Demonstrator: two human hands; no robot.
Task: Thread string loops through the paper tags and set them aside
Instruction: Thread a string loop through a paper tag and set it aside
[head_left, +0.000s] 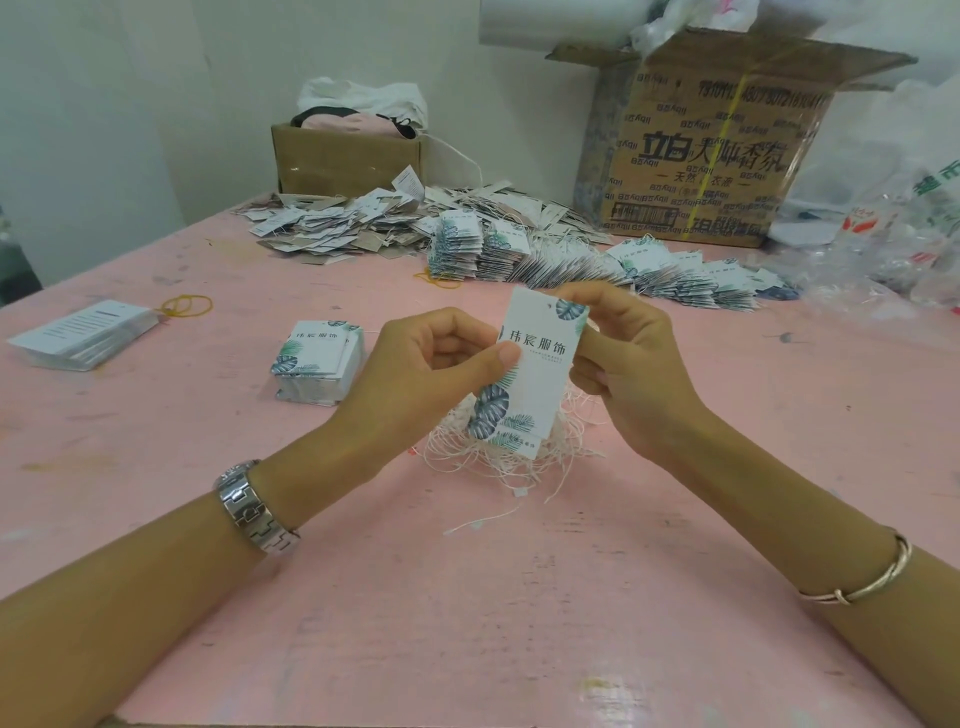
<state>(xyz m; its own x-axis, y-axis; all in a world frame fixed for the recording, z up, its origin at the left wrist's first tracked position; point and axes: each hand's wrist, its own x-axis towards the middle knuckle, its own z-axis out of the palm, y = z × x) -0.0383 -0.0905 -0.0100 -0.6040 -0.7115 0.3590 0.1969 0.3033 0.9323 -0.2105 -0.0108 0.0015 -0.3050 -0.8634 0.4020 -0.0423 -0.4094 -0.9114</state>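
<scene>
1. I see the paper tag held upright above the middle of the desk. It is a smooth white rectangular card with dark printed characters and green-blue leaf prints at two corners.
2. The left hand pinches the tag's left edge between thumb and curled fingers.
3. The right hand has its fingers curled against the tag's right edge. I cannot tell whether they also hold a string.
4. Just under the tag lies a loose tangle of thin white string loops, with stray ends trailing toward 6 o'clock.
5. At 9 o'clock, near the left hand, stands a squared stack of leaf-print tags. Farther out at 9 o'clock is a second stack of white text cards with yellow rubber bands beside it.
6. At 12 o'clock a fanned row of strung tags lies before a printed cardboard box.
7. The pink, scuffed desk surface lies bare from the strings to the near edge at 6 o'clock.
</scene>
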